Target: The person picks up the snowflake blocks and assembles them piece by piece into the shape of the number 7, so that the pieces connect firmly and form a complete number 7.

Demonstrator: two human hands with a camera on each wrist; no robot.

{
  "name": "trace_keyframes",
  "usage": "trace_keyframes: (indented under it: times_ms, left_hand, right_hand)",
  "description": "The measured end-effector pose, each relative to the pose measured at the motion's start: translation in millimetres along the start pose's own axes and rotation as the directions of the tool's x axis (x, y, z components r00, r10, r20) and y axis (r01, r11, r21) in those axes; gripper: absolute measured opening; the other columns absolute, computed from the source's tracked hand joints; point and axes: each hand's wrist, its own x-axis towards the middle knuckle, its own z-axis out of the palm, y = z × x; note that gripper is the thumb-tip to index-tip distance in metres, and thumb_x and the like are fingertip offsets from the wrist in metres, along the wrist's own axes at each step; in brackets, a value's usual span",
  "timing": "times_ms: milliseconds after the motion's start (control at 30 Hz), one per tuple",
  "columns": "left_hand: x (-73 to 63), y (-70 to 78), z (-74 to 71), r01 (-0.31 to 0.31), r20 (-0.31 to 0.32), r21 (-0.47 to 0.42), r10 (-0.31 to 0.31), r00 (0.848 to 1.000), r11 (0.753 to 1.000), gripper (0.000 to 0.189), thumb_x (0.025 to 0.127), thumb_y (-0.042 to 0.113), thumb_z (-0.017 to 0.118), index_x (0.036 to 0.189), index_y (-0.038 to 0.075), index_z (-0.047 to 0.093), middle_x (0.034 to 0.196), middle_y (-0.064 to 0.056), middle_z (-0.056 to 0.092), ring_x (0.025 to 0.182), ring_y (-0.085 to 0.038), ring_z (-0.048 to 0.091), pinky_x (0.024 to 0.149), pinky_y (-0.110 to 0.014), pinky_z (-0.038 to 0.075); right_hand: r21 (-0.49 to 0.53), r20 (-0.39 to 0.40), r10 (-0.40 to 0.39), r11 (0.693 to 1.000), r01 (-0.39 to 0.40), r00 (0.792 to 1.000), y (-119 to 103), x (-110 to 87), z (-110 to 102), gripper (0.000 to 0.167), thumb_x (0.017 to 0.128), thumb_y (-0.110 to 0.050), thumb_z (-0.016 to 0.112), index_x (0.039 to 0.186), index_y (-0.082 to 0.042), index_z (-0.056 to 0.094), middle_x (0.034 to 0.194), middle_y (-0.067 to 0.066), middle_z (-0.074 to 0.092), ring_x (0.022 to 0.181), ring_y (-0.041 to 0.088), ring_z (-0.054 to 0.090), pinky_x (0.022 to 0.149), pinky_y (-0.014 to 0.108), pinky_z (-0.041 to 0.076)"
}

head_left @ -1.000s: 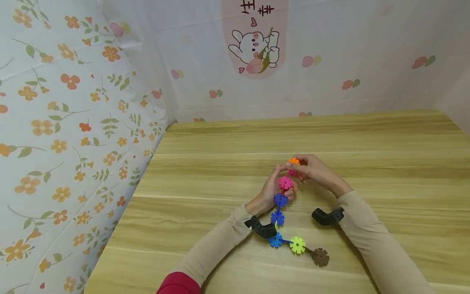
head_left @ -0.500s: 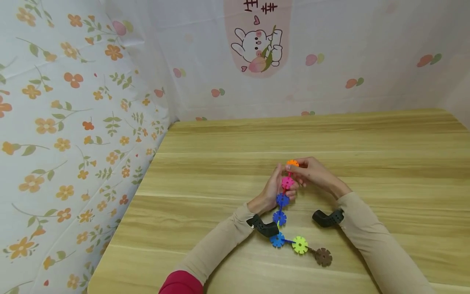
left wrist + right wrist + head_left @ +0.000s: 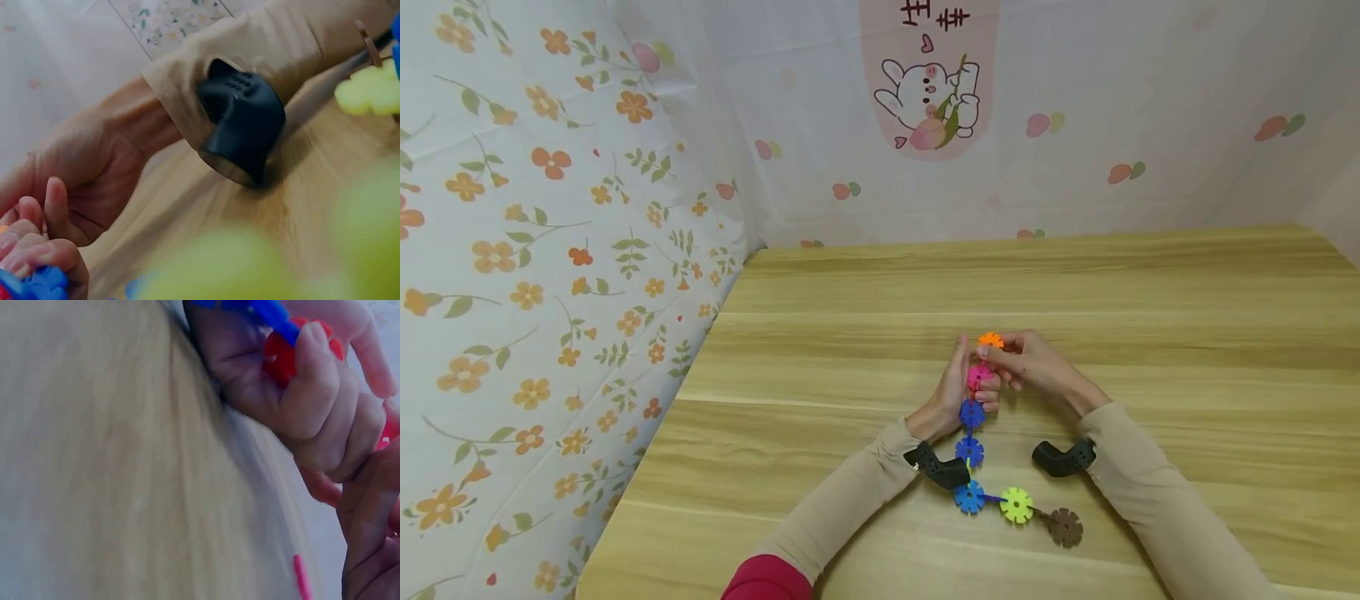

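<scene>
A chain of interlocking notched plastic discs runs down the table toward me. My left hand [image 3: 951, 396] curls its fingers round the upper part, near a pink disc [image 3: 978, 377]; in the right wrist view those fingers wrap a red disc [image 3: 281, 359]. My right hand [image 3: 1037, 364] pinches an orange disc [image 3: 991, 341] at the far end between thumb and fingers. Below my left hand hang two dark blue discs [image 3: 969, 451]. A lighter blue disc [image 3: 969, 497], a yellow-green disc [image 3: 1017, 506] and a brown disc [image 3: 1064, 527] continue the chain to the right.
A black curved camera mount [image 3: 942, 469] on the left wrist overlaps part of the chain. Another black mount [image 3: 1063, 458] juts from the right sleeve. The wooden table [image 3: 820, 333] meets a printed white cloth [image 3: 1075, 167] behind and a floral cloth [image 3: 572, 333] at left.
My right hand has come slightly down and left with the orange disc, closer to my left hand. My left fingers curl further over the chain.
</scene>
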Motion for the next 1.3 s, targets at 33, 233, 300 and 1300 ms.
trace_keyframes:
  times_ms: [33, 233, 300, 1300]
  left_hand:
    - [-0.2, 0.1, -0.1, -0.003, -0.006, 0.001, 0.003, 1.000, 1.000, 0.076, 0.092, 0.063, 0.003, 0.081, 0.005, 0.051, 0.053, 0.007, 0.030, 0.040, -0.003, 0.027, 0.040, -0.016, 0.028]
    - [1.4, -0.7, -0.4, -0.032, 0.004, 0.005, 0.032, 0.999, 0.999, 0.062, 0.093, 0.063, 0.007, 0.080, 0.015, 0.043, 0.055, 0.004, 0.029, 0.043, -0.005, 0.030, 0.045, -0.019, 0.031]
    - [2.3, -1.1, -0.9, -0.045, 0.005, 0.031, 0.045, 0.999, 0.999, 0.059, 0.094, 0.061, 0.009, 0.078, 0.014, 0.042, 0.055, 0.003, 0.033, 0.044, -0.007, 0.033, 0.047, -0.021, 0.035]
    - [3.7, -2.5, 1.4, -0.071, -0.045, 0.158, 0.080, 0.996, 0.985, 0.053, 0.103, 0.034, 0.016, 0.115, -0.009, 0.044, 0.071, -0.001, 0.053, 0.048, -0.010, 0.042, 0.050, -0.023, 0.041]
  right_hand:
    - [0.004, -0.005, -0.010, 1.000, 0.010, 1.000, -1, -0.1, 1, 0.033, 0.094, -0.031, 0.057, 0.089, 0.002, 0.057, 0.059, 0.005, 0.048, 0.045, 0.010, 0.042, 0.044, 0.022, 0.036]
    - [0.001, -0.065, -0.003, 1.000, 0.003, 0.998, -2, -1.8, 3, 0.033, 0.093, -0.032, 0.057, 0.089, 0.001, 0.057, 0.055, 0.001, 0.041, 0.048, 0.011, 0.037, 0.044, 0.023, 0.032]
    - [-0.008, -0.082, 0.008, 1.000, -0.009, 0.997, -2, -1.8, 1, 0.035, 0.094, -0.034, 0.055, 0.087, 0.000, 0.058, 0.054, 0.001, 0.039, 0.048, 0.011, 0.036, 0.045, 0.023, 0.031]
    - [-0.549, -0.160, -0.168, 0.834, 0.054, 0.973, 16, -3.5, -31, 0.027, 0.084, -0.017, 0.070, 0.102, 0.001, 0.062, 0.079, 0.006, 0.054, 0.070, 0.019, 0.045, 0.065, 0.033, 0.037]
